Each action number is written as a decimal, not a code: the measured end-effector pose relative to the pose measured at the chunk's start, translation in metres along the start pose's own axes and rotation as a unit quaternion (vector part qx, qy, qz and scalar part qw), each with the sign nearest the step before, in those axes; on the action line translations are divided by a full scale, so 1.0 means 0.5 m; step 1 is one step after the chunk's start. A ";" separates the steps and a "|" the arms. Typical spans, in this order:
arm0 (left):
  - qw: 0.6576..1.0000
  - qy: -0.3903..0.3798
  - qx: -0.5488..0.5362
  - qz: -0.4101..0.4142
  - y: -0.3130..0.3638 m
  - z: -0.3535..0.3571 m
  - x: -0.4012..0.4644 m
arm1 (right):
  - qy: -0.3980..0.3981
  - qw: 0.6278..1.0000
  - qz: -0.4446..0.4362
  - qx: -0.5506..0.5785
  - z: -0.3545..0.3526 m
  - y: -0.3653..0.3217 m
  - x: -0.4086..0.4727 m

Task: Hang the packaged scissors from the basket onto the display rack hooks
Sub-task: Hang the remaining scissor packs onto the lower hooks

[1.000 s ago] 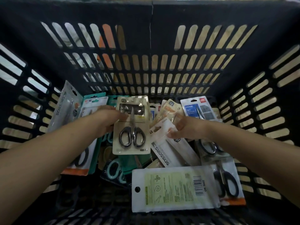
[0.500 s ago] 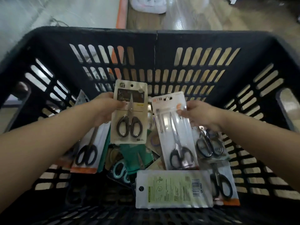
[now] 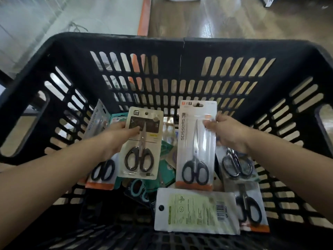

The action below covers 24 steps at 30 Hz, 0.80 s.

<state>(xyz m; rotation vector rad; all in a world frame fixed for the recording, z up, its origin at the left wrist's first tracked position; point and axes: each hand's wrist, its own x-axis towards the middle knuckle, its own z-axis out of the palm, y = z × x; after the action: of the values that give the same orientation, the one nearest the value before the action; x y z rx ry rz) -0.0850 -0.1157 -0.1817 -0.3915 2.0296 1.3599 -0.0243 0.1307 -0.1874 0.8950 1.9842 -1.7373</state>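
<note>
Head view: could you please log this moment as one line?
left hand: holds beige scissors pack | right hand: holds white scissors pack | both lifted above basket | rack: unseen

both scissor pkgs (image 3: 196,147) lifted higher, prob. clear

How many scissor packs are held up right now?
2. The beige card pack with black-handled scissors is in the left hand's grip; the tall white SCISSORS pack is in the right hand's. More lie in the black slatted basket, some overlapped.

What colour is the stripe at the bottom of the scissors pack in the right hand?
Orange, seen best in the head view on the scissors pack.
</note>
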 end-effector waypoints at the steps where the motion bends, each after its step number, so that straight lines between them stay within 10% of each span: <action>1: 1.000 0.005 0.012 -0.005 -0.004 0.004 0.002 | 0.002 1.000 0.003 0.009 -0.001 0.003 0.003; 14: 0.992 0.047 0.044 -0.108 -0.004 0.064 -0.046 | -0.024 0.986 0.166 0.021 0.033 0.080 -0.024; 24: 0.993 0.096 0.002 -0.069 0.269 -0.035 -0.267 | 0.011 0.990 0.095 -0.102 -0.017 -0.260 -0.210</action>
<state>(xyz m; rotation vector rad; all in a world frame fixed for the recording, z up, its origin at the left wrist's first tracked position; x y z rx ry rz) -0.0689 -0.0900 0.0061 -0.6692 2.1155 1.2752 -0.0315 0.1091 -0.0218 0.9997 1.9751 -1.3995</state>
